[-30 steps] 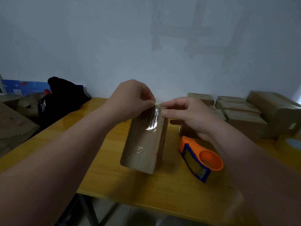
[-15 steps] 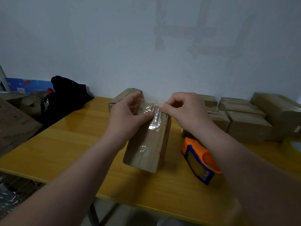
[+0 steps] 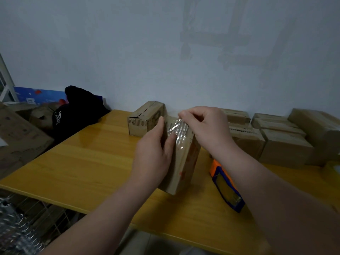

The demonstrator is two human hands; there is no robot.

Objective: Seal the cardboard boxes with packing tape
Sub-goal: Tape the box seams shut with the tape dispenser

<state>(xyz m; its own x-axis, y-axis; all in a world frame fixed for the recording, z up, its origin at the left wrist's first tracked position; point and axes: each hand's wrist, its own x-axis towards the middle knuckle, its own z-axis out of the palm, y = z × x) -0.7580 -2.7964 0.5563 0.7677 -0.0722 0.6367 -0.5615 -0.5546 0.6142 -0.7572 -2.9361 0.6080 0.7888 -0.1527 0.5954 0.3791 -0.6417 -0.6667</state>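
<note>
A small cardboard box [image 3: 184, 166] lies on the yellow table [image 3: 88, 162] in the middle, a strip of clear shiny tape [image 3: 179, 130] along its top. My left hand [image 3: 154, 153] holds the box's left side, thumb pressed on the tape. At the box's far end my right hand [image 3: 206, 126] has its fingers curled and pinches the tape end. An orange and blue tape dispenser [image 3: 226, 184] lies on the table just right of the box, partly behind my right forearm.
Another cardboard box [image 3: 145, 118] sits behind the held one by the wall. Several more boxes [image 3: 276, 138] are stacked at the back right. A black bag [image 3: 77, 115] and large cartons [image 3: 20, 138] stand left of the table. A wire rack [image 3: 22, 223] is below the table's front edge.
My left hand slid down from the box's far top to its left side, thumb now on the tape. The right hand stayed at the far end. The view shifted left, uncovering the box behind.
</note>
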